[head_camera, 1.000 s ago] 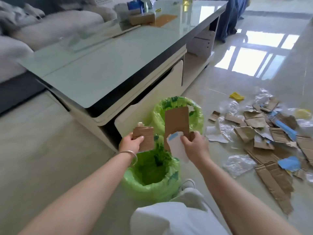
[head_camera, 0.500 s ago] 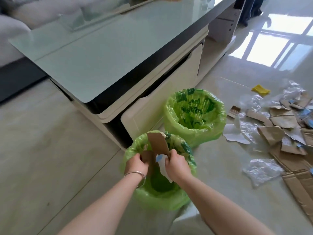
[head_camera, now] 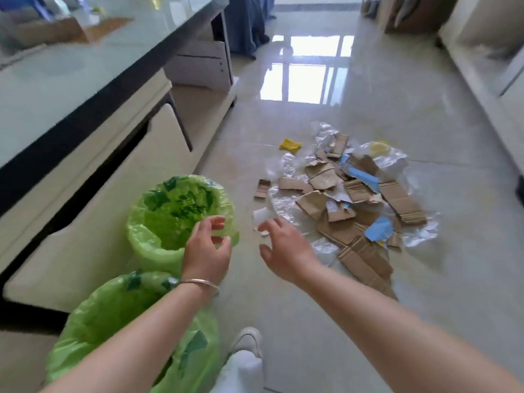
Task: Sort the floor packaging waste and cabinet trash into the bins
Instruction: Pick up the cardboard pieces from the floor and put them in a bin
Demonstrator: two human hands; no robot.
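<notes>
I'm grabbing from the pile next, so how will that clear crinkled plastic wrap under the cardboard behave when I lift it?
The clear plastic wrap looks thin and crumpled, so probably floppy and very light. Cardboard pieces lie on it, so pulling may drag or spill them.

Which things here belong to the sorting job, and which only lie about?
Job: far bin, near bin, cardboard pile, clear plastic film, yellow scrap, left hand, right hand.
Lying about: box on table, blue fabric.
</notes>
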